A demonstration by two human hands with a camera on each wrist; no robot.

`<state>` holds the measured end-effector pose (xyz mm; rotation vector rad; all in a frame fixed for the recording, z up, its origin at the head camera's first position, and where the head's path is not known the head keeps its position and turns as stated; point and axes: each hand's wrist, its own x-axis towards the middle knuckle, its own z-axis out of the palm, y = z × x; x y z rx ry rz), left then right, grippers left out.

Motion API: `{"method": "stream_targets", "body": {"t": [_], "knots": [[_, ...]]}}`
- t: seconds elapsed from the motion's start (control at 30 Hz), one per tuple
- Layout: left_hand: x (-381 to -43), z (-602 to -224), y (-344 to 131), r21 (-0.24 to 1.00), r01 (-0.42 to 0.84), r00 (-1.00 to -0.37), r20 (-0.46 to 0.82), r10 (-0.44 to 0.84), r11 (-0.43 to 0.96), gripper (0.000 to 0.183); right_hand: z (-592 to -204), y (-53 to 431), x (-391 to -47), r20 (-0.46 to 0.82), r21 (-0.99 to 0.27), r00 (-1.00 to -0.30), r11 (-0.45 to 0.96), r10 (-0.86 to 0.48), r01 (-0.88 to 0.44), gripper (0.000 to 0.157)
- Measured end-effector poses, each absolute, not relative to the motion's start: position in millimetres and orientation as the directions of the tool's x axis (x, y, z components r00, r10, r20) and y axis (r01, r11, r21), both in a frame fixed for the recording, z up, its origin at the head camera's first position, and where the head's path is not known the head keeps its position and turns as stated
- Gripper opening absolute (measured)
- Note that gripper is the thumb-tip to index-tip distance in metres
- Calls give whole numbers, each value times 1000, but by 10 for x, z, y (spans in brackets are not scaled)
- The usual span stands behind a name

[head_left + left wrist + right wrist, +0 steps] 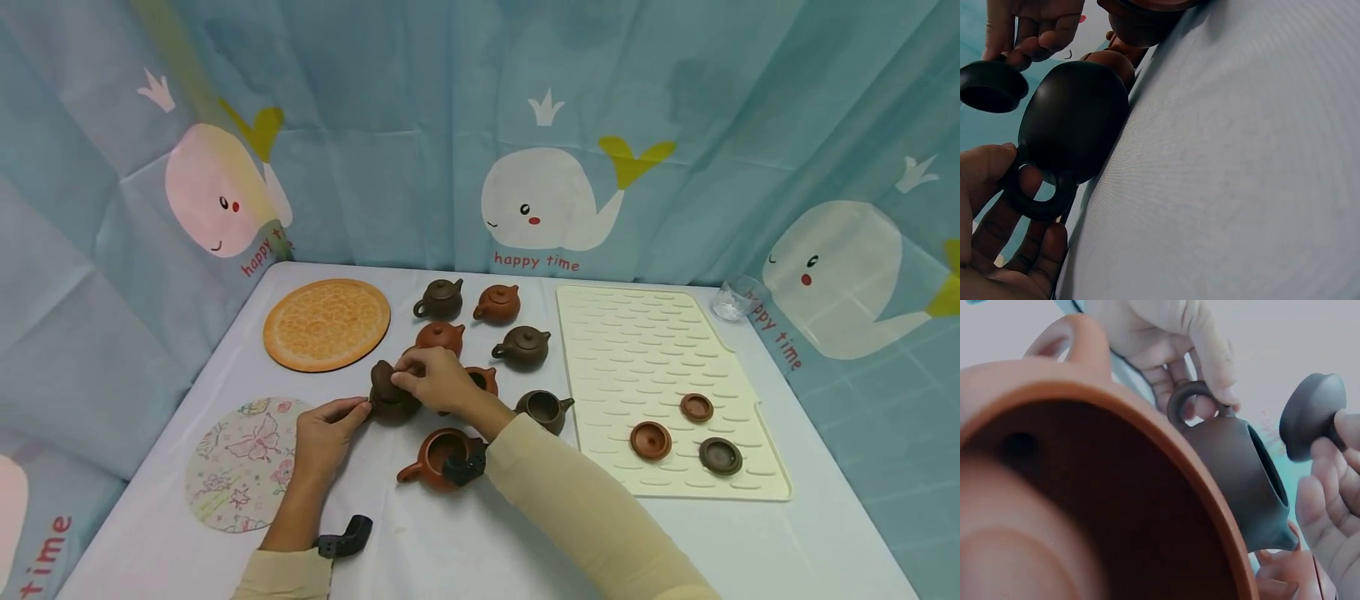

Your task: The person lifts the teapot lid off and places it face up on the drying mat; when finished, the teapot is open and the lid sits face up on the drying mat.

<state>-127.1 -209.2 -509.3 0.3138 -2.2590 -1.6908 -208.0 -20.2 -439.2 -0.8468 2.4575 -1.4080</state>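
My left hand [326, 437] pinches the loop handle of a dark brown teapot [393, 410], whose round mouth is uncovered in the right wrist view. Held by its knob in my right hand [444, 382] is a dark lid [382, 380], tilted on edge above that teapot. A gap shows between lid [1314, 412] and teapot [1229, 469] in the right wrist view. Under my right wrist stands a lidless red-brown teapot [429, 461]. Another lidless red one [489, 377] is partly hidden behind my right forearm, and a lidless dark teapot [546, 408] stands to its right.
Several lidded teapots stand farther back, among them a dark one [523, 347] and a red one [498, 305]. On a cream mat [622, 333] lie two red lids and a dark lid [721, 456]. Round placemats [326, 325] lie left; a clear glass [731, 302] stands back right.
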Motion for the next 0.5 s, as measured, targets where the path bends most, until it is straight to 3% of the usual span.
{"method": "stream_targets", "body": {"t": [0.13,0.27,0.4,0.5], "knots": [[-1272,-5106,-2089,959,7,-928,112,-356,283,19,-4393,-161,-2085,59,-965,-836,183,-546,-188,6],[-1275,-5114,-2089,957,4,-926,113,-360,290,19,-4323,-108,-2069,8,-1000,-836,-8,-549,-4,8],[-1270,-5107,-2084,957,1,-927,110,-360,291,19,-4290,-67,-2057,2,-988,-828,-129,-561,85,10],[-1270,-5109,-2082,955,2,-927,113,-358,296,19,-4320,-43,-2070,14,-972,-826,-201,-564,121,25]]}}
